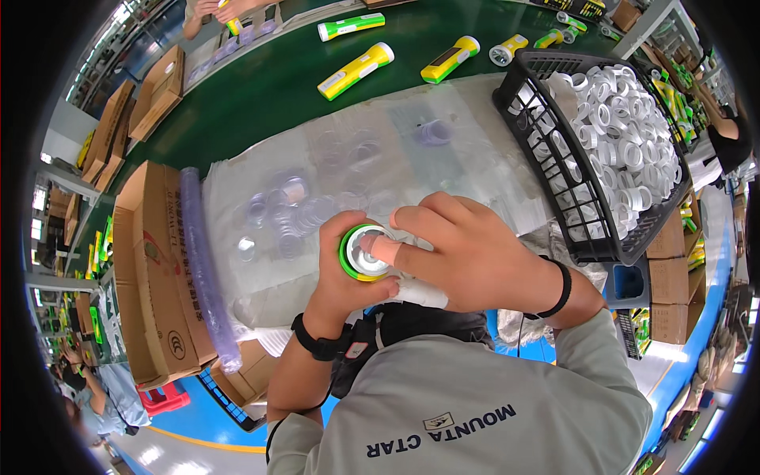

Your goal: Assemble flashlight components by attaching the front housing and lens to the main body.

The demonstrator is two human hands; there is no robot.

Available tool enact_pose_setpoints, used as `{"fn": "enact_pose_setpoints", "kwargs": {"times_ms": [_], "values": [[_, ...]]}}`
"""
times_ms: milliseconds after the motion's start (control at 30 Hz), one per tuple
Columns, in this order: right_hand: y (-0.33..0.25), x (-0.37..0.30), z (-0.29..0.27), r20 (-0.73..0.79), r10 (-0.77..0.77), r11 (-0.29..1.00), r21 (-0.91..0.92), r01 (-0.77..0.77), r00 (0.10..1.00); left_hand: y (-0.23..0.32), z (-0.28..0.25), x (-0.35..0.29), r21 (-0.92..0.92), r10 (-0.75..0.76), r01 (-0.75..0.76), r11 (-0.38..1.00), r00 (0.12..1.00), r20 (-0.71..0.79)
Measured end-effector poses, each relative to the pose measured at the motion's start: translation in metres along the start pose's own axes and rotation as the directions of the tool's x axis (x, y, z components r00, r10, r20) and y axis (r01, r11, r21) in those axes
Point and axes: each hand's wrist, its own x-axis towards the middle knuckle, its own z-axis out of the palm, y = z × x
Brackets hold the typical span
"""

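A green-and-yellow flashlight (346, 257) is in my left hand (335, 283), its round silver-and-white head (367, 264) turned up toward me. My left fingers wrap around the body just below the rim. Over that head, my right hand (467, 252) has its fingers curled, and one digit presses down inside the round opening. Something pale shows between the right fingers, but I cannot make out what. A white, cloth-like piece (422, 294) shows beneath the right palm. Clear round discs (294, 207) lie scattered on the plastic-covered mat (261, 293) beyond my left hand.
A black basket (566, 202) full of white rings (625, 134) stands at the right. Several flashlights (356, 71) lie on the green bench (261, 103) at the back. At left are a cardboard box (154, 277) and a clear plastic roll (202, 269). Another person's hands (226, 12) work at the far side.
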Motion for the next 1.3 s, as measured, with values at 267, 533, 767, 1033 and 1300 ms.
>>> {"fn": "enact_pose_setpoints", "kwargs": {"times_ms": [267,533,767,1033,1300], "values": [[-0.001,-0.001,0.017,0.044,-0.062,0.998,-0.026,0.063,0.997,-0.006,-0.006,-0.009,-0.264,-0.043,0.056,0.963,0.998,0.053],[0.003,-0.009,0.020,-0.050,-0.001,0.997,0.083,0.005,0.999,-0.009,-0.006,-0.008,-0.251,0.096,-0.096,0.963,0.995,-0.012],[0.001,-0.010,0.031,-0.053,-0.022,0.998,0.051,0.025,0.998,-0.010,-0.008,-0.002,-0.173,0.228,-0.219,0.960,0.973,0.033],[-0.002,-0.017,0.036,-0.108,-0.058,0.997,0.044,0.063,0.992,-0.010,-0.007,-0.007,-0.133,0.180,-0.181,0.974,0.983,-0.023],[-0.003,-0.010,0.023,-0.045,-0.119,0.991,-0.062,0.116,0.992,-0.011,-0.005,-0.007,-0.236,0.168,-0.178,0.955,0.984,-0.064]]}}
